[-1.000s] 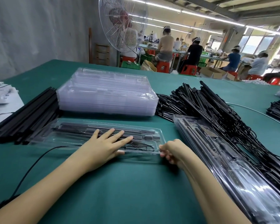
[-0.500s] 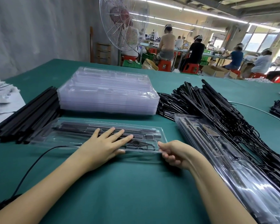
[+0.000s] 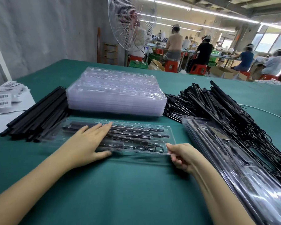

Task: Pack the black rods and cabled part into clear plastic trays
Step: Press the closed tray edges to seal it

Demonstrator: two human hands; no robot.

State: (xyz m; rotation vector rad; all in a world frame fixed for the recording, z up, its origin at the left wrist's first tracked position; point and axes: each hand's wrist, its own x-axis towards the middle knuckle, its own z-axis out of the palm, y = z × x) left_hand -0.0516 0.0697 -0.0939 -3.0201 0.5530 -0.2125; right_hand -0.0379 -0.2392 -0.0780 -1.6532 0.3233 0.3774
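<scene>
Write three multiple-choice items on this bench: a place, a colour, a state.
1. Where is the stack of empty trays? A. Just behind the filled tray. B. On a red stool. C. On the floor.
2. What colour is the table? A. Red. B. White. C. Green.
3. How does the left hand lie? A. Curled round a rod. B. Flat on the filled tray. C. Off the table.
Answers: 1 A, it sits just beyond that tray; 2 C, green cloth shows all round; 3 B, straight fingers lie across it.

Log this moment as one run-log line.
left hand: flat on filled tray | right hand: pinching its near right corner | black rods, cabled part inside
</scene>
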